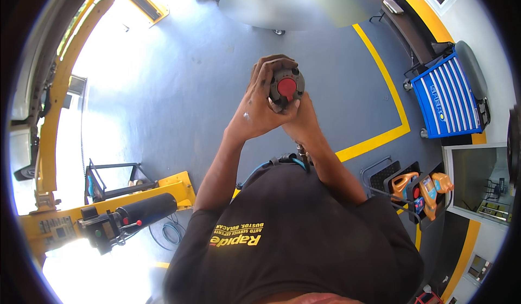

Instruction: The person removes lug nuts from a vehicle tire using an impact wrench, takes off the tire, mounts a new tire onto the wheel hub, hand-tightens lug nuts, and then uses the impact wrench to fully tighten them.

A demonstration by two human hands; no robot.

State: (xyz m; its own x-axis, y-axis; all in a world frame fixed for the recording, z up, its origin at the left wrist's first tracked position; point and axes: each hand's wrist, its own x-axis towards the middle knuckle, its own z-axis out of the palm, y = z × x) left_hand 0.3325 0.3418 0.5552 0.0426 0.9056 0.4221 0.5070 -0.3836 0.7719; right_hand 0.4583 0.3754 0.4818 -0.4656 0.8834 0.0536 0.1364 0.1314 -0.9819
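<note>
A dark grey tool, round at the end that faces me and with a red dial on it, is held upright-centre in front of my body. My left hand wraps its left side, with fingers curled over the top and thumb near the lower edge. My right hand grips it from below and behind, its fingers mostly hidden. A metal fitting and blue hose show beneath my right hand, near my waist.
A yellow lift frame with a black cylinder is at lower left. A blue tool chest and a cart holding orange jugs are on the right. A yellow line crosses the grey floor. An oval table is at the top.
</note>
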